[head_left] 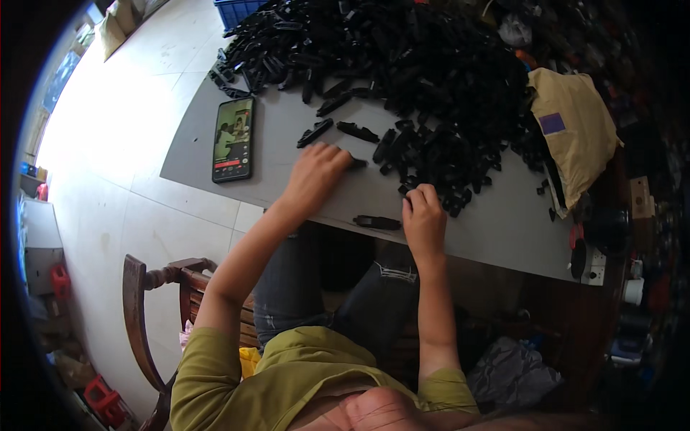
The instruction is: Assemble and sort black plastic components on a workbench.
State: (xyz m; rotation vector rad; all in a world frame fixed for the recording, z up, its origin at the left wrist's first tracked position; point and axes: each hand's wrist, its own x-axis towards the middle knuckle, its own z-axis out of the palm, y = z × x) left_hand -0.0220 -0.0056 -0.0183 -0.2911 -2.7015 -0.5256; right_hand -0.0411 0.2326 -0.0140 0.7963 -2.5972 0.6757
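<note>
Just beyond the curled hands (318, 172), chunky black pieces (424, 152) lie jumbled.

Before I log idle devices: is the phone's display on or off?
On: the phone shows a lit, coloured picture across its face.

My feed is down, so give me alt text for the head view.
A person's left hand is at a black piece, the right hand at the near edge of a pile of small black parts, on a grey table. A larger black heap lies beyond; a lit phone lies at left.
</note>
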